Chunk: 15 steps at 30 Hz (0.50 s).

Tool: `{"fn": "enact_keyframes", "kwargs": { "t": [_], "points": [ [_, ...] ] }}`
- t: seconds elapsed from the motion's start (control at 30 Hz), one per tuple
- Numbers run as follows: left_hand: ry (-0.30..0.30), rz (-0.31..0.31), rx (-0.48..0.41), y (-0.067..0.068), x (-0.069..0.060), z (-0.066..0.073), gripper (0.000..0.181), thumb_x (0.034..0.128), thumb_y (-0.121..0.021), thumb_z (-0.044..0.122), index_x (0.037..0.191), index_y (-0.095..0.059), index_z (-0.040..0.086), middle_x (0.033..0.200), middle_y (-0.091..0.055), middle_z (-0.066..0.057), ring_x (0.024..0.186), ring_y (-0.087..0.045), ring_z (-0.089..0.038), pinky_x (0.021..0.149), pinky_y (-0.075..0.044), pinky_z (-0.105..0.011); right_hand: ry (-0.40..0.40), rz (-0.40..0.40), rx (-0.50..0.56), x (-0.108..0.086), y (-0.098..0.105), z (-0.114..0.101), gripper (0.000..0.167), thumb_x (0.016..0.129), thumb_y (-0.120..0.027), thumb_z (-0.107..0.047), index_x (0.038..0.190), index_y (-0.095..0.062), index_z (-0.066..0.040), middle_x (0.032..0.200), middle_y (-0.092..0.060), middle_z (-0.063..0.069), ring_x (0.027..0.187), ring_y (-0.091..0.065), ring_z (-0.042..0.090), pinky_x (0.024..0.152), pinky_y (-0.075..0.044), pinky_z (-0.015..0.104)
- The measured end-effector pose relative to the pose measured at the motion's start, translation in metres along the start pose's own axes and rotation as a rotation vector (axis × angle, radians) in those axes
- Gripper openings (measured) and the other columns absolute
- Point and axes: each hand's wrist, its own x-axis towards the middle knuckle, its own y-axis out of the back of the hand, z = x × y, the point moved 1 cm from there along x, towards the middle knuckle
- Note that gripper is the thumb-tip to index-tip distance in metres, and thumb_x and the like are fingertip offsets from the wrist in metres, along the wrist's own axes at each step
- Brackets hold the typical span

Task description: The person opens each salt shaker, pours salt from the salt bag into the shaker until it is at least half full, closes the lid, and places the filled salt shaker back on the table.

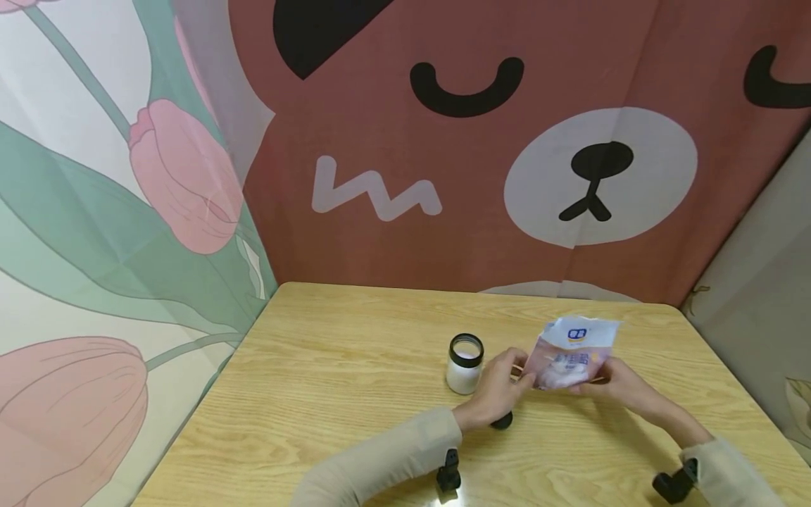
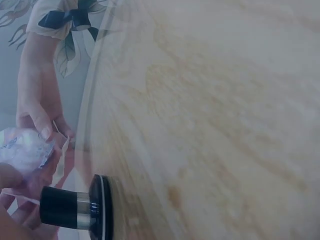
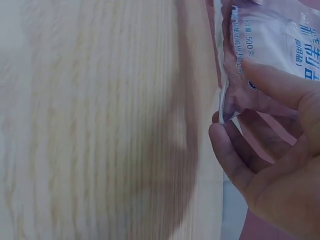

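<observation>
A pink and white salt bag (image 1: 570, 355), printed 500 g, is held up above the table between both hands. My left hand (image 1: 497, 387) pinches its left edge. At its lower right corner my right hand (image 1: 624, 386) grips it; in the right wrist view the thumb lies on the printed face and the fingers (image 3: 235, 160) curl behind and below. The bag's upper edge looks uneven. Left of my left hand stands a glass jar (image 1: 464, 377) with a black rim and white contents. A black lid with a knob (image 2: 60, 206) lies on the table, mostly hidden behind the left hand in the head view.
The wooden table (image 1: 317, 366) carries these things on its right half. Behind it hangs a brown bear-print cloth (image 1: 380, 246), with a tulip-print cloth (image 1: 95, 282) at the left. Each wrist wears a small black device (image 1: 448, 475).
</observation>
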Motion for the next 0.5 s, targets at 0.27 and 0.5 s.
{"fn": "enact_keyframes", "kwargs": {
  "t": [0.27,0.5],
  "points": [
    [-0.022,-0.048,0.182,-0.0040,0.0022,-0.0032,0.012,0.0940,-0.071,0.013,0.104,-0.066,0.009,0.099,-0.066,0.004,0.089,-0.060,-0.002,0.071,-0.044,-0.008,0.034,0.003,-0.054,-0.0046,0.0020,0.0057,0.032,0.082,-0.075,0.008,0.109,-0.060,0.015,0.097,-0.070,-0.007,0.083,-0.063,0.003,0.065,-0.055,0.024],
    [-0.063,-0.034,0.315,-0.0084,0.0053,-0.0022,0.011,0.0914,-0.074,0.017,0.101,-0.070,0.012,0.095,-0.067,0.006,0.087,-0.061,-0.002,0.072,-0.041,-0.007,0.019,-0.032,-0.027,-0.0084,0.0075,0.0093,0.039,0.083,-0.074,0.008,0.114,-0.053,0.021,0.103,-0.066,-0.017,0.085,-0.064,0.004,0.065,-0.056,0.025]
  ]
}}
